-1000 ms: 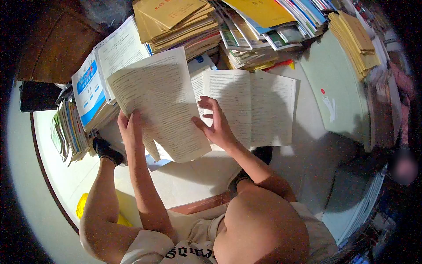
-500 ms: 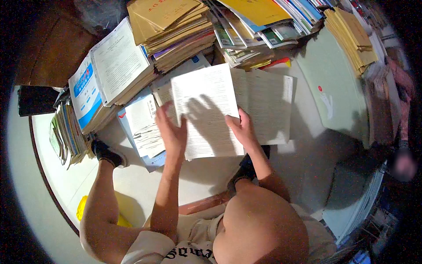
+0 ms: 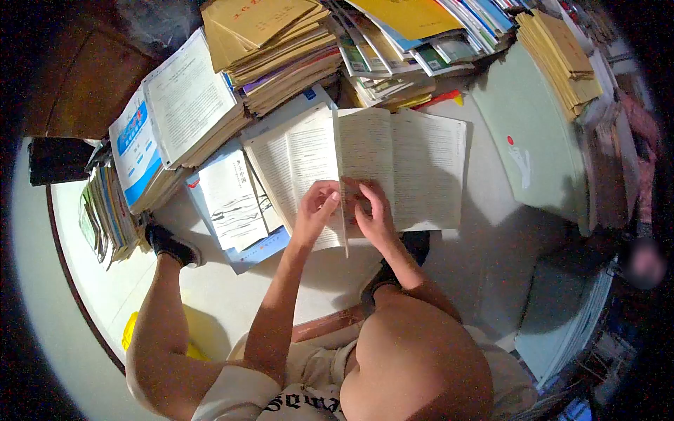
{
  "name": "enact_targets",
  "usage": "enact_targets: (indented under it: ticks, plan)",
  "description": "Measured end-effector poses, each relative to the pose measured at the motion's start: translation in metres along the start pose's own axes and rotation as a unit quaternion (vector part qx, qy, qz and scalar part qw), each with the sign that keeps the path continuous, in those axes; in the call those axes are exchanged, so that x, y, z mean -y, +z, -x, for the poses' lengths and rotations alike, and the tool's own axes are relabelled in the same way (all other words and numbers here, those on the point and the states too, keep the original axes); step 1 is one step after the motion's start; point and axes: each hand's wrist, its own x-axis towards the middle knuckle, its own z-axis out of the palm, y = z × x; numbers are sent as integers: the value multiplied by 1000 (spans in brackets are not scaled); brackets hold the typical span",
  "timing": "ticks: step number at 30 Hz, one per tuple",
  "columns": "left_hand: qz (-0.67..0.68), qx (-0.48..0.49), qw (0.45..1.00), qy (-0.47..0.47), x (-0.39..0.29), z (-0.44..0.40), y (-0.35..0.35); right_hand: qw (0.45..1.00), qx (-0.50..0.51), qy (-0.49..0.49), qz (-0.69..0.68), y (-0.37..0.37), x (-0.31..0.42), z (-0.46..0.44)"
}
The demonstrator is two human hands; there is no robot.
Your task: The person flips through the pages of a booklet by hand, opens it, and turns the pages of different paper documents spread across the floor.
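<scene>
Printed sheets (image 3: 428,168) lie spread on the pale floor, with more printed pages (image 3: 291,151) at their left. Between them one sheet stands nearly edge-on to the camera. My left hand (image 3: 318,214) pinches this upright sheet from the left, thumb and fingers together. On its other side my right hand (image 3: 372,210) has its fingers curled but apart, close to the sheet; whether it touches the paper is unclear. Left of the pages, a white booklet (image 3: 232,200) with black wavy lines rests on a blue-edged book (image 3: 263,252).
Paper stacks (image 3: 189,98), brown envelopes (image 3: 263,28) and magazines (image 3: 393,63) line the far side. A pale green board (image 3: 530,140) and more envelopes (image 3: 562,63) are at the right. A yellow bag (image 3: 196,333) lies by my left leg; a black shoe (image 3: 172,245) is near the left stack.
The lifted sheet has moved right from the left side, then turned from facing the camera to edge-on. Both hands are now closer together around it, and the pages below show more.
</scene>
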Motion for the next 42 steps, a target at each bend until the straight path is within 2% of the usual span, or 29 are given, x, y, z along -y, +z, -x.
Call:
enact_targets:
  ticks: [2, 4, 5, 11, 13, 14, 17, 19, 20, 22, 23, 25, 28, 29, 31, 33, 34, 37, 39, 40, 42]
  plan:
    - [-1, 12, 1000, -4, -3, -1, -4, 1000, -16, -25, 2, -1, 0, 1]
    - [21, 11, 999, -41, -4, -2, -6, 996, 40, 65, -39, -9, 25, -8]
    - [21, 11, 999, -41, -4, -3, -6, 996, 40, 66, -39, -10, 30, -10]
    - [-36, 7, 999, -7, 4, -2, -5, 998, 39, 52, 13, -9, 25, -10]
    - [-16, 11, 1000, 10, 5, -2, -5, 998, 11, -23, 61, -9, 21, -12]
    - [-16, 10, 1000, 10, 5, -2, -6, 998, 11, -23, 61, -9, 19, -11]
    - [-23, 1, 1000, -4, 11, -5, -9, 999, 26, 23, 37, -9, 20, -10]
    - [-19, -11, 998, -64, 10, -7, -10, 993, 16, 103, -55, -8, 22, -10]
    - [-19, -11, 998, -64, 11, -5, -10, 993, 16, 103, -55, -9, 23, -10]
    - [-15, -14, 1000, -10, 1, -1, -3, 979, 31, 169, -107, -15, 36, -17]
    - [-15, -14, 1000, -10, 5, -2, -4, 988, 22, 126, -89, -15, 35, -19]
    - [-48, -6, 999, 0, 8, -4, -4, 993, 26, 114, -22, -21, 37, -18]
    - [-22, -27, 999, -12, -9, 1, 3, 986, 40, 164, 8, -37, 10, -11]
    - [-22, -26, 999, -12, -17, 3, 3, 984, 8, 161, 75, -41, -10, -5]
    - [32, -6, 999, -10, -32, 7, 2, 969, 40, 222, 103, -74, -4, -12]
    - [49, -11, 999, -13, -46, 9, 2, 978, -22, 207, -5, -102, -24, -9]
    - [67, -16, 997, -15, -50, 9, 3, 979, -39, 202, 4, -120, -37, -7]
    - [33, -52, 998, 6, -51, 4, 6, 975, -64, 211, 24, -179, -42, -6]
    - [43, -50, 998, 0, -47, 2, 8, 962, -118, 240, -47, -202, -33, -2]
    - [18, -58, 998, 20, -36, -1, 8, 970, -103, 220, -1, -216, -41, 1]
    - [-5, -63, 997, 39, -15, -5, 6, 966, -115, 231, 2, -234, -49, 11]
